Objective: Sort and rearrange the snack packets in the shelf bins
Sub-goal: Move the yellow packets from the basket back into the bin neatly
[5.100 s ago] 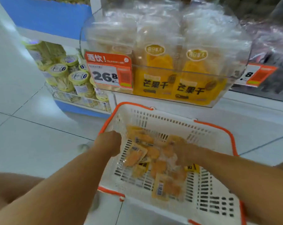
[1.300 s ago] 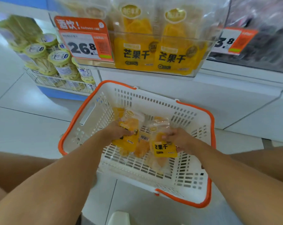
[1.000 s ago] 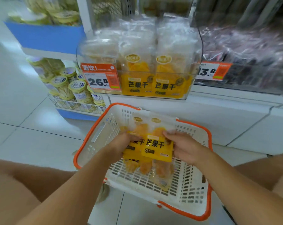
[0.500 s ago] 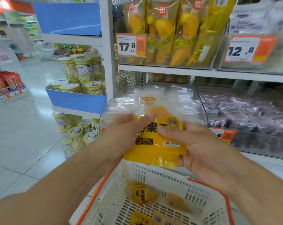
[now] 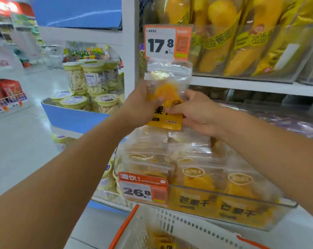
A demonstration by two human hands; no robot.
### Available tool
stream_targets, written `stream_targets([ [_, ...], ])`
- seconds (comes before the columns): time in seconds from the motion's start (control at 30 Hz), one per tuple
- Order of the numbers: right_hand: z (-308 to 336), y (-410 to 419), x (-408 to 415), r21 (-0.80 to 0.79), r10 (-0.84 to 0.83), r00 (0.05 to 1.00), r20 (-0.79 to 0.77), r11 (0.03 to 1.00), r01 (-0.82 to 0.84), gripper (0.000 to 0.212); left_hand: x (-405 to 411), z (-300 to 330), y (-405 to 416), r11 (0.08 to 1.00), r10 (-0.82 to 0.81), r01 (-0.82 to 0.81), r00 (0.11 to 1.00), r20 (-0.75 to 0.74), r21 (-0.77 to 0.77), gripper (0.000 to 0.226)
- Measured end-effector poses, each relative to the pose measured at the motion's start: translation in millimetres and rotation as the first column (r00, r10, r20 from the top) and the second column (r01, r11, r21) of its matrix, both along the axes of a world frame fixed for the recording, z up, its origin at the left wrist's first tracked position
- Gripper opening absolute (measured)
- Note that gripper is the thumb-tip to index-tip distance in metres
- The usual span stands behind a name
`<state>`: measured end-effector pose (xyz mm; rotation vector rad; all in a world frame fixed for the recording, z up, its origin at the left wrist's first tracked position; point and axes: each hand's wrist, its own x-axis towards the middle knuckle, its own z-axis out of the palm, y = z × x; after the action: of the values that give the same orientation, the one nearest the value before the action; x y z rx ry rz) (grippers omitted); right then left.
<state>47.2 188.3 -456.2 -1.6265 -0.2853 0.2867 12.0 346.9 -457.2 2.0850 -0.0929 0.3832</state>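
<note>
Lifted clear of the basket, the packet now hangs upright above the bin — left hand clasping its left edge, right hand pinching the lower right corner. Its long axis stands vertical; the bin's rows lie directly below — both hands equally near.

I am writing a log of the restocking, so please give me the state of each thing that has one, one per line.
Mango packet: upright, held in the air above the bin.
Left hand: gripping the packet's left side.
Right hand: gripping its lower right edge.
Clear shelf bin: nearly full of mango packets.
White basket: some packets remain inside.
</note>
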Motion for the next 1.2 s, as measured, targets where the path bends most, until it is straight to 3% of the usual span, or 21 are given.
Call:
stream_targets([
  [0.13, -9, 2, 16, -0.09, 0.056, 0.997, 0.055, 0.995, -0.051, 0.026, 1, -16, 18, 0.986, -0.043, 0.053, 0.997, -0.069, 0.157, 0.038],
  [0.27, -26, 18, 20, -0.213, -0.013, 0.988, 0.154, 0.976, 0.047, 0.045, -8, -31, 31, 0.973, 0.034, -0.027, 0.999, -0.024, 0.231, 0.031],
  [0.37, -28, 21, 20, -0.3, -0.012, 0.963, 0.271, 0.949, 0.096, 0.042, -11, -38, 32, 0.949, 0.103, -0.103, 0.995, 0.015, 0.298, 0.035],
  [0.53, -12, 19, 7, -0.355, 0.01, 0.858, 0.514, 0.913, 0.202, 0.047, -14, -39, 36, 0.968, 0.145, -0.142, 0.989, 0.001, 0.206, 0.03],
  [0.63, -11, 22, 5, -0.417, 0.017, 0.885, 0.464, 0.886, 0.202, 0.04, -17, -39, 41, 0.943, 0.195, -0.179, 0.98, -0.029, 0.28, 0.03],
  [0.77, -9, 22, 4, -0.524, 0.017, 0.95, 0.312, 0.837, 0.158, 0.044, -18, -44, 43, 0.962, 0.19, -0.156, 0.972, -0.139, 0.226, 0.038],
  [0.83, -4, 23, 8, -0.49, 0.008, 0.962, 0.273, 0.862, 0.132, 0.044, -18, -45, 45, 0.966, 0.2, -0.175, 0.973, -0.118, 0.192, 0.038],
  [0.9, -2, 22, 10, -0.39, 0.012, 0.977, 0.211, 0.918, 0.073, 0.059, -17, -45, 46, 0.98, 0.17, -0.158, 0.98, -0.103, 0.12, 0.033],
  [1.0, -7, 18, 6, -0.419, 0.05, 0.981, 0.188, 0.907, 0.034, 0.072, -17, -46, 45, 0.988, 0.145, -0.135, 0.979, -0.142, 0.075, 0.031],
  [1.1, -5, 12, 2, -0.354, 0.066, 0.935, 0.349, 0.933, 0.066, 0.062, -18, -42, 44, 0.978, 0.158, -0.156, 0.987, -0.004, 0.141, 0.036],
  [1.2, 10, 8, 4, -0.212, 0.015, 0.819, 0.574, 0.969, 0.131, 0.049, -20, -29, 35, 0.991, 0.131, -0.125, 0.969, 0.21, -0.039, 0.04],
])
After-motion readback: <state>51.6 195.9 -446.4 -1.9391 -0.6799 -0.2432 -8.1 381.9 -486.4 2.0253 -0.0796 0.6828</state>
